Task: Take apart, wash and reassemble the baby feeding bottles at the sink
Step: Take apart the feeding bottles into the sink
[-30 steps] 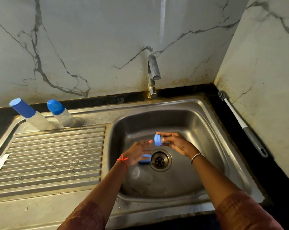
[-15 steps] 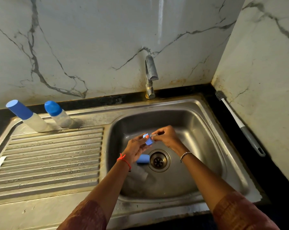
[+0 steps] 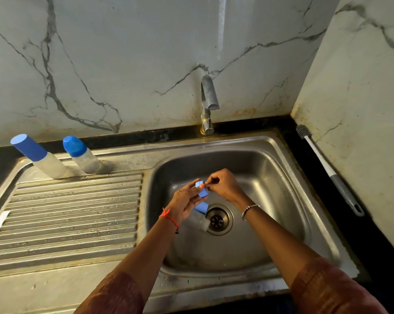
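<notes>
Over the steel sink basin (image 3: 270, 177), my left hand (image 3: 187, 201) holds a small blue bottle collar ring (image 3: 202, 190) between thumb and fingers. My right hand (image 3: 225, 185) pinches something small at the ring's upper edge; the piece itself is hidden by the fingertips. Below the hands, a clear bottle body (image 3: 199, 220) lies on the basin floor beside the drain (image 3: 218, 219), with a blue cap (image 3: 201, 207) at its upper end. Two capped bottles stand at the back of the drainboard: a tall one (image 3: 39, 158) and a shorter one (image 3: 83, 155).
The tap (image 3: 208, 103) rises behind the basin, with no water running. A long bottle brush (image 3: 329, 171) lies on the black counter against the right wall. The ribbed drainboard (image 3: 73, 211) stretches to the left of the basin.
The blue ring passed from my right hand to my left. Both hands rose slightly and came together over the basin, and my right fingers now pinch at the ring.
</notes>
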